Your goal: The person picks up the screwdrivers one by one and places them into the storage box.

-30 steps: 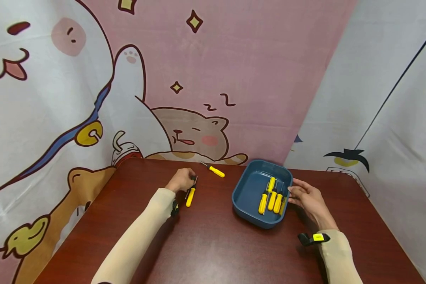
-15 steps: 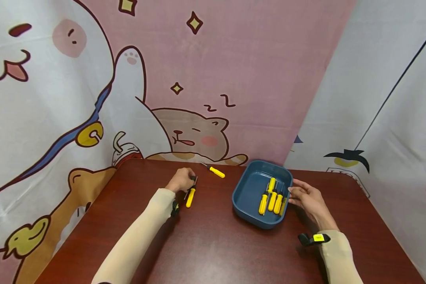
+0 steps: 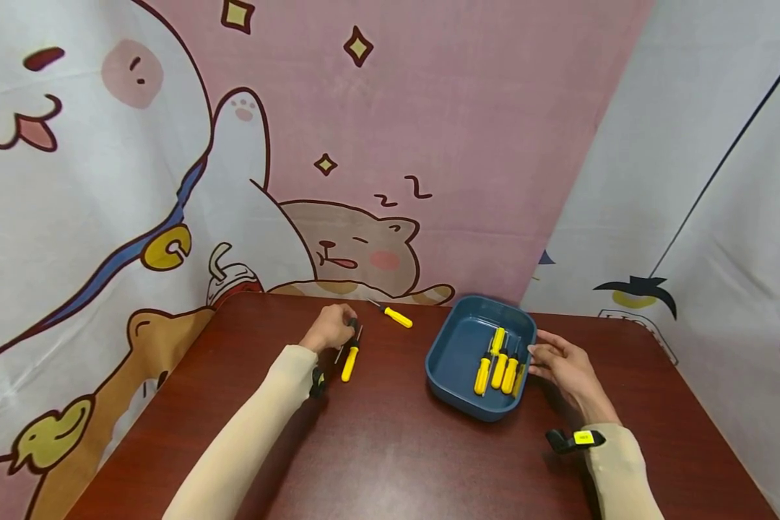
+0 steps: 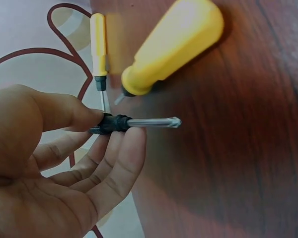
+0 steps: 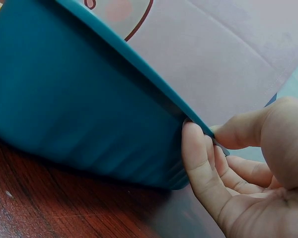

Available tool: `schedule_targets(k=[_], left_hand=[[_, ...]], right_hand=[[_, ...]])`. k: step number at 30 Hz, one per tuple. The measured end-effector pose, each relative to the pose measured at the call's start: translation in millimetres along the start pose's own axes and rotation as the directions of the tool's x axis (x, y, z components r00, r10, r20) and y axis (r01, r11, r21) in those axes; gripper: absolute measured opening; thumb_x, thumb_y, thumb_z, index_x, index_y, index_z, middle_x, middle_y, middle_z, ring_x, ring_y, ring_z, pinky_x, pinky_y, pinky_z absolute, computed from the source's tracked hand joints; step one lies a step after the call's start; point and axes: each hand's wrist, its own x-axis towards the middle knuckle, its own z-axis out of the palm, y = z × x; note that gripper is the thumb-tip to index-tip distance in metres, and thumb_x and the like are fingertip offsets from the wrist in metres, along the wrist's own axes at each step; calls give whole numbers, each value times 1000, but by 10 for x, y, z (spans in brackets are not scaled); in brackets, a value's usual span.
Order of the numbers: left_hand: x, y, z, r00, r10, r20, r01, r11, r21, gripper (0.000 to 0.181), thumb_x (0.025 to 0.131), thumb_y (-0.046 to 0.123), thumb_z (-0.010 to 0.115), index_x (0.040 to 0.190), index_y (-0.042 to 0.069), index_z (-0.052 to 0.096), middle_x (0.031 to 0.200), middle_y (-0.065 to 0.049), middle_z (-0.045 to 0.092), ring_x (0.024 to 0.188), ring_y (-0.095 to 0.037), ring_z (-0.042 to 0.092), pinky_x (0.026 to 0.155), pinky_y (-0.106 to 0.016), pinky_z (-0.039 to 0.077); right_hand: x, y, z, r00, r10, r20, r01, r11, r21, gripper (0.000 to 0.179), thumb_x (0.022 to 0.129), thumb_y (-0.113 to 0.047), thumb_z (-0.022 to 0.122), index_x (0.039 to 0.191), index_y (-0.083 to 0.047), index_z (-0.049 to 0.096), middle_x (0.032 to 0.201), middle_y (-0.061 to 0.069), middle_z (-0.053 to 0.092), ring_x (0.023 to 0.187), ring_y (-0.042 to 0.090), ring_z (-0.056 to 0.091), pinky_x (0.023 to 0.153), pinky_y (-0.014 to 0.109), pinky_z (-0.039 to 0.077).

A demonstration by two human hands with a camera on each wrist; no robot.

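My left hand (image 3: pixel 329 328) pinches a screwdriver (image 4: pixel 114 124) by its black part, between thumb and fingers. Its bare metal shaft and cross-shaped tip stick out past the fingertips in the left wrist view; the other end is hidden in the hand. Just beside it on the table lies a yellow-handled screwdriver (image 3: pixel 348 367). My right hand (image 3: pixel 564 365) grips the right rim of a blue plastic bin (image 3: pixel 443 361), thumb on one side of the wall and fingers on the other. Several yellow-handled screwdrivers (image 3: pixel 500 372) lie inside, toward the bin's right wall.
Another yellow screwdriver (image 3: pixel 398 317) lies near the back edge of the brown table (image 3: pixel 390 448). A printed cloth (image 3: pixel 481 144) hangs directly behind that edge, close to the bin's far end.
The pinched screwdriver has shifted slightly, and its shaft now shows more clearly apart from the yellow one beside it. My right hand and the bin stay put.
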Motion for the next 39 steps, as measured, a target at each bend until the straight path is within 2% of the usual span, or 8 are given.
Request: schedule_targets(k=[7, 15, 21, 31, 39], left_hand=[[-17, 106, -19, 999, 33, 2, -33, 999, -41, 37, 92, 1, 66, 129, -1, 63, 104, -17, 64, 63, -19, 62, 52, -25, 53], [-25, 304, 23, 995, 97, 3, -97, 993, -63, 34, 93, 2, 64, 127, 1, 65, 113, -21, 64, 60, -18, 61, 51, -24, 53], [-47, 493, 63, 988, 156, -4, -156, 986, -62, 35, 91, 1, 65, 126, 0, 66, 109, -20, 64, 69, -19, 61, 56, -25, 53], [-67, 710, 137, 986, 166, 26, -163, 982, -97, 35, 93, 1, 64, 128, 3, 65, 103, -17, 62, 59, -17, 59, 52, -24, 52], [-56, 833, 157, 980, 196, 41, -191, 977, -93, 35, 95, 2, 62, 130, 5, 64, 111, -18, 64, 61, -18, 61, 56, -26, 53]], right_hand=[[-5, 23, -16, 1000, -10, 0, 10, 1000, 8, 72, 103, -20, 63, 162, -4, 25, 107, -6, 66, 89, 6, 64, 80, 24, 61], [-10, 27, -44, 1000, -24, 0, 24, 1000, 7, 73, 102, -20, 64, 161, -2, 24, 105, -8, 66, 88, 5, 64, 80, 24, 61], [-10, 18, -53, 1000, -28, 5, 28, 999, 16, 74, 102, -20, 64, 161, -2, 24, 105, -8, 66, 88, 6, 64, 79, 23, 61], [9, 30, -39, 1000, -15, 1, 15, 1000, 25, 74, 102, -22, 65, 161, -3, 26, 108, -3, 66, 88, 6, 65, 80, 24, 61], [23, 22, -14, 1000, -3, 9, 3, 1000, 14, 74, 102, -23, 64, 162, -4, 24, 110, -5, 67, 89, 6, 65, 80, 23, 61]])
